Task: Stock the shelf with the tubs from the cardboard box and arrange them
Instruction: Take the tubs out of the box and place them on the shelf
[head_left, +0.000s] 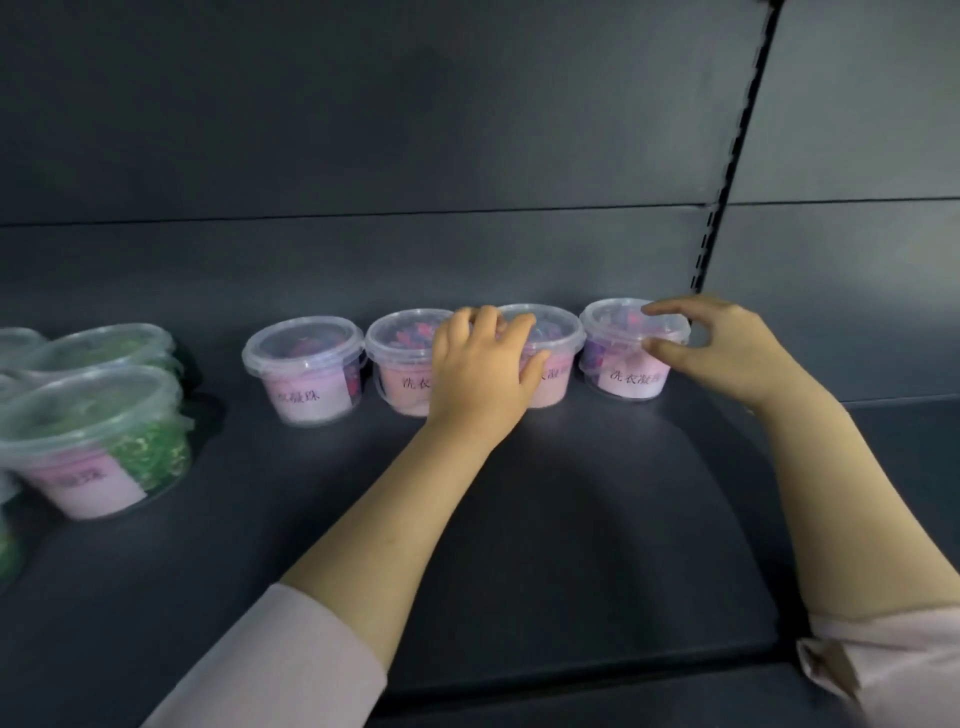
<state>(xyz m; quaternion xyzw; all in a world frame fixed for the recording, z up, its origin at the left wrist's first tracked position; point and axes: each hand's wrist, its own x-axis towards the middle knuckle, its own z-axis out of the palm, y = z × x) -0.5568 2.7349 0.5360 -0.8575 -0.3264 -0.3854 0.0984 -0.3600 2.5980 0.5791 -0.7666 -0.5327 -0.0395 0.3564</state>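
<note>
Dark shelf (571, 519) carries at 12 o'clock a row of four clear, lidded, pink-labelled tubs (304, 371), left hand (480, 364) gripping third tub (558, 376), right hand (727, 353) pinching fourth tub (631, 382) by its rim, green tubs (104, 436) at 9 o'clock.

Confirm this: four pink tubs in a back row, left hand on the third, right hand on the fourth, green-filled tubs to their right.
Wrong side: the head view shows the green-filled tubs left of the pink tubs. The left hand on the third tub, right hand on the fourth tub: correct.
</note>
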